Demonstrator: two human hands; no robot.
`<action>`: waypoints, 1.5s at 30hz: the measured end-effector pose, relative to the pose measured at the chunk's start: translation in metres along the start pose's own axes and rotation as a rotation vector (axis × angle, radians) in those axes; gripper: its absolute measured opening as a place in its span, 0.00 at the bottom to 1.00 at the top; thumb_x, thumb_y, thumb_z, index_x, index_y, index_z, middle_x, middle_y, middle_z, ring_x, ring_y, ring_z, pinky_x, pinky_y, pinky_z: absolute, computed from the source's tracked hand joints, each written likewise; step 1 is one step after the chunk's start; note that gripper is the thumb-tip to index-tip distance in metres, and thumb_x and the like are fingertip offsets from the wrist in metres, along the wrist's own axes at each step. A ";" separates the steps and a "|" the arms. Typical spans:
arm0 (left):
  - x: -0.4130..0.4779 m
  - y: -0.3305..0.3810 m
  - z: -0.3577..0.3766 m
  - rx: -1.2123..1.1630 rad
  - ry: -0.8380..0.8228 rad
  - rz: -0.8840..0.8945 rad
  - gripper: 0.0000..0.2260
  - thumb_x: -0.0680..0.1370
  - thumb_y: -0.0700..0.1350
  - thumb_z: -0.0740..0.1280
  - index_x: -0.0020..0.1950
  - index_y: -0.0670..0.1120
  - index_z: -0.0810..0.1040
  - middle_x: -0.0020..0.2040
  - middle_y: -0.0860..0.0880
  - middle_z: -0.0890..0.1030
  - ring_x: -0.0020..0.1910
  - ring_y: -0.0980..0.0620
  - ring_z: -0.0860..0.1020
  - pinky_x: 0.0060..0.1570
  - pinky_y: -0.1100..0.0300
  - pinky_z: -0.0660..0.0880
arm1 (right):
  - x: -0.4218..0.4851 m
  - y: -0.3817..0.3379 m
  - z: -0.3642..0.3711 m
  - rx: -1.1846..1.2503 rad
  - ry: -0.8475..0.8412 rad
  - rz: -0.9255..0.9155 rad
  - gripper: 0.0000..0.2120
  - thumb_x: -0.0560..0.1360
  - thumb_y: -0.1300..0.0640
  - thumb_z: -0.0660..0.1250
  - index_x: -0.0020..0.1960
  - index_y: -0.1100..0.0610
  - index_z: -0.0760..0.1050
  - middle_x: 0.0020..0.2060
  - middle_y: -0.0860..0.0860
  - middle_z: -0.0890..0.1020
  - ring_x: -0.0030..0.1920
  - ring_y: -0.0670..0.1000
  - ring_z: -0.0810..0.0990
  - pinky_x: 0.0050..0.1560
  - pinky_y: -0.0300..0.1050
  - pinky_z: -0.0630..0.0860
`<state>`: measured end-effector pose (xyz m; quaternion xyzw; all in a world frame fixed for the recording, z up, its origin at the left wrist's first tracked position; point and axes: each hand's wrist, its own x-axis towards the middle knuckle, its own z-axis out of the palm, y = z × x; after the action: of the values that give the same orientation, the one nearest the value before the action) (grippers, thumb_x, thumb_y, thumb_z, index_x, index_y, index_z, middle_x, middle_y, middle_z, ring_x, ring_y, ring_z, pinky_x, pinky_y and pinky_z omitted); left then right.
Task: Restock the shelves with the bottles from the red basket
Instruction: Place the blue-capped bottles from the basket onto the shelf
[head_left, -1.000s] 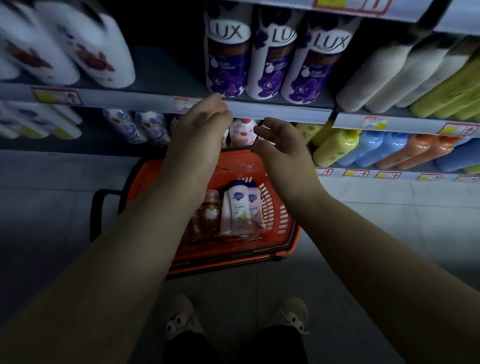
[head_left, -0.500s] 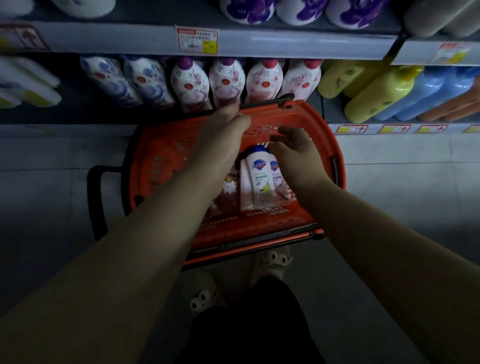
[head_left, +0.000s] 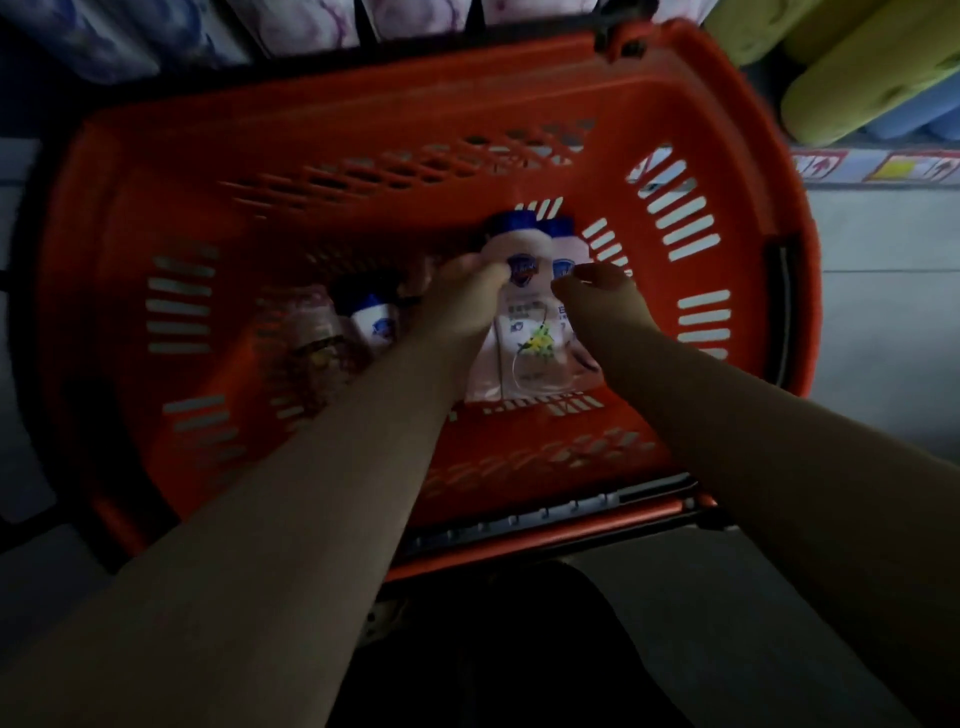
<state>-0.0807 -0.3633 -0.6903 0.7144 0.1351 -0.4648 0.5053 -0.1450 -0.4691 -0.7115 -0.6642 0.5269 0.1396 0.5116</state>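
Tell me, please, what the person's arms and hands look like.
Both forearms are bare, with no sleeve in view. The left hand and right hand wear no gloves; no watch, bracelet or ring shows, though the picture is dim.

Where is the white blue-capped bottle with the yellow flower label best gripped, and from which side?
Probably its upper body below the blue cap, from above and the left: the white plastic bottle lies label-up in the red plastic basket, with a like bottle tight against its right.
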 end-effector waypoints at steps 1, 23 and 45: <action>0.006 -0.007 0.004 -0.027 -0.024 -0.028 0.10 0.76 0.50 0.62 0.53 0.48 0.78 0.51 0.47 0.81 0.51 0.50 0.79 0.52 0.54 0.76 | 0.010 0.008 0.004 -0.002 -0.019 0.043 0.18 0.78 0.53 0.61 0.66 0.56 0.70 0.49 0.51 0.76 0.39 0.45 0.73 0.36 0.40 0.69; -0.029 0.001 -0.013 -0.206 -0.095 -0.157 0.06 0.81 0.44 0.62 0.54 0.53 0.75 0.52 0.50 0.80 0.51 0.50 0.79 0.48 0.50 0.77 | -0.029 -0.026 -0.017 0.240 -0.396 0.125 0.10 0.80 0.51 0.59 0.56 0.55 0.73 0.56 0.57 0.80 0.56 0.57 0.80 0.58 0.60 0.76; -0.376 0.201 -0.110 -0.169 -0.151 0.205 0.17 0.73 0.48 0.73 0.61 0.52 0.78 0.54 0.50 0.84 0.55 0.47 0.81 0.56 0.41 0.77 | -0.387 -0.216 -0.145 0.640 -0.509 -0.166 0.13 0.82 0.54 0.55 0.52 0.58 0.76 0.47 0.54 0.83 0.45 0.50 0.83 0.47 0.47 0.81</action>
<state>-0.0892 -0.2573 -0.2629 0.6423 0.0616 -0.4502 0.6172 -0.1715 -0.3903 -0.2530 -0.4561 0.3451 0.0870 0.8156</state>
